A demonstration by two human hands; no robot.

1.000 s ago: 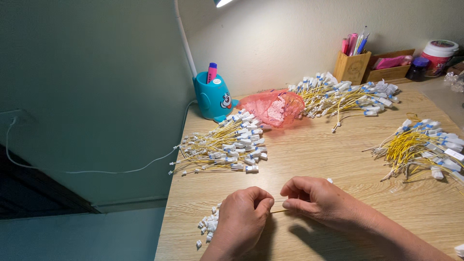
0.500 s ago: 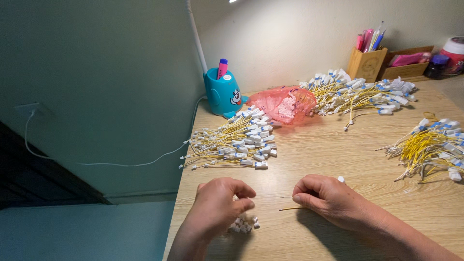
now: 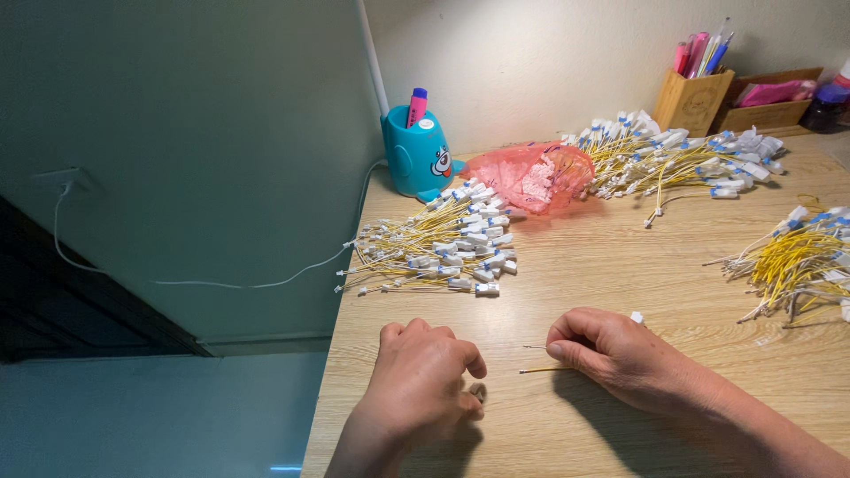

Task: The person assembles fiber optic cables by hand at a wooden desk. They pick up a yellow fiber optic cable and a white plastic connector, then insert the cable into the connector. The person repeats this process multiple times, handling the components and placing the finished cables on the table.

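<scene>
My right hand [image 3: 611, 354] rests on the wooden table [image 3: 602, 265] and pinches a thin yellow wire [image 3: 538, 369] whose free end points left; a white connector [image 3: 637, 317] shows just behind the knuckles. My left hand [image 3: 421, 381] is curled over small white pieces [image 3: 476, 392] near the table's front left edge; whether it grips one is hidden by the fingers. A pile of yellow wires with white connectors [image 3: 438, 248] lies just beyond the left hand.
Two more wire piles lie at the back [image 3: 682, 159] and at the right edge [image 3: 792, 261]. A pink plastic bag [image 3: 531, 175], a teal pen cup [image 3: 414, 155], a wooden pen holder [image 3: 692, 99] and a wooden tray [image 3: 768, 102] stand along the wall.
My left hand has let go of the wire end and dropped left and down onto the small white pieces. The right hand keeps the wire. The view has shifted left.
</scene>
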